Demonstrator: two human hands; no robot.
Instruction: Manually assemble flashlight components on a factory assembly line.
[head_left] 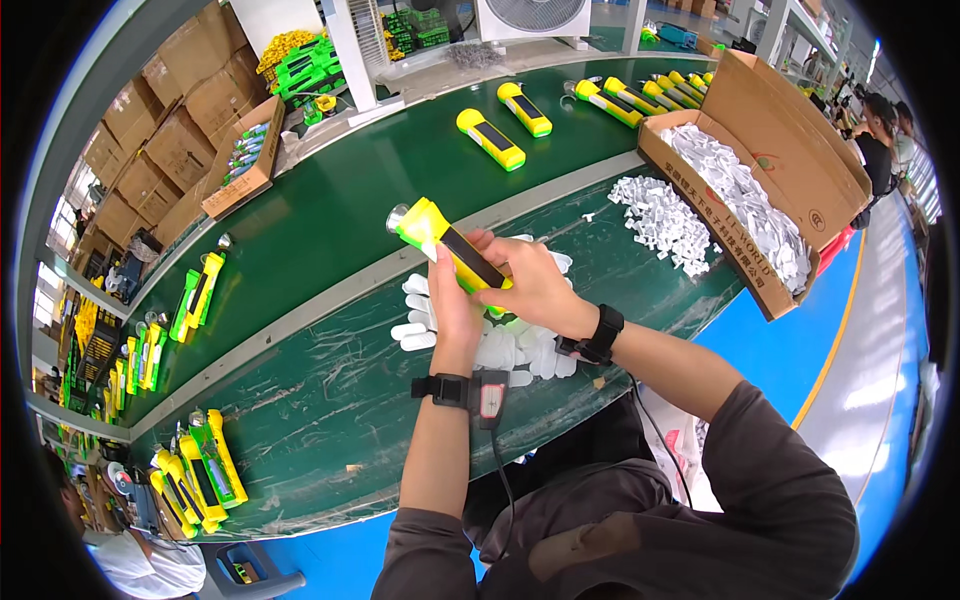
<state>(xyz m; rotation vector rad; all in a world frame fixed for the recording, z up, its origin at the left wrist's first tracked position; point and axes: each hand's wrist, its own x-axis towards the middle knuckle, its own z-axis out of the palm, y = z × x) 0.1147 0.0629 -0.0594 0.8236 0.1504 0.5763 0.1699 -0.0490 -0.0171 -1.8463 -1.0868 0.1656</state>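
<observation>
A yellow-and-green flashlight (427, 217) with a dark panel along its body is held over the front of the green worktable (320, 410). Its clear lens end points to the far left. My left hand (455, 305) presses along its near left side, fingers reaching toward the head. From the right, my right hand (540, 283) wraps its fingers and thumb around the lower end. Under both hands lie several translucent white oval pieces (520, 350), partly hidden by the hands. A strap with a small device sits on each wrist.
Several flashlights lie on the green conveyor (330, 200) beyond a metal rail. More flashlights (200, 470) are grouped at the table's left end. On the right, small white parts (660, 220) are heaped beside an open cardboard box (740, 200) full of them. A cable hangs from my left wrist device.
</observation>
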